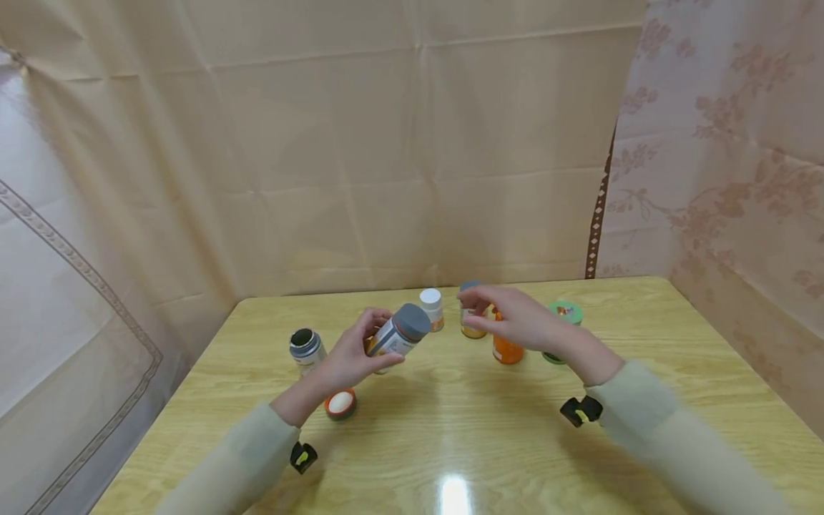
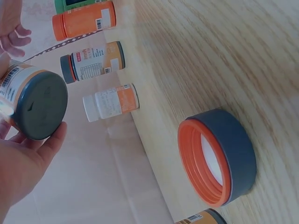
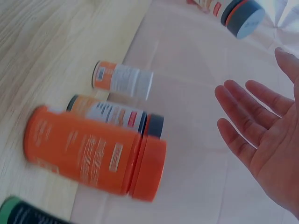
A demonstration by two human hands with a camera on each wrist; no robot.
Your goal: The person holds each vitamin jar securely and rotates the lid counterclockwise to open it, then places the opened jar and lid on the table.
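My left hand (image 1: 347, 361) grips a white-and-orange pill bottle (image 1: 391, 340) with a grey lid, raised above the table and tilted to the right. Its dark round base faces the left wrist view. My right hand (image 1: 518, 318) is in the air with fingers extended and holds nothing, as its bare palm (image 3: 275, 163) shows. Below it stands an orange bottle (image 1: 507, 352), partly covered by the hand in the head view. Just behind is a grey-capped bottle (image 1: 474, 329). Near my left wrist lies a grey-and-orange screw cap (image 2: 240, 156), inner side up.
An uncapped bottle (image 1: 305, 347) with a dark mouth stands at the left. A small white-capped bottle (image 1: 432, 312) is near the table's back edge, before a beige cloth (image 1: 309, 157). Behind my right wrist stands a green-lidded container (image 1: 568, 310). The wooden table (image 1: 399, 458) extends toward me.
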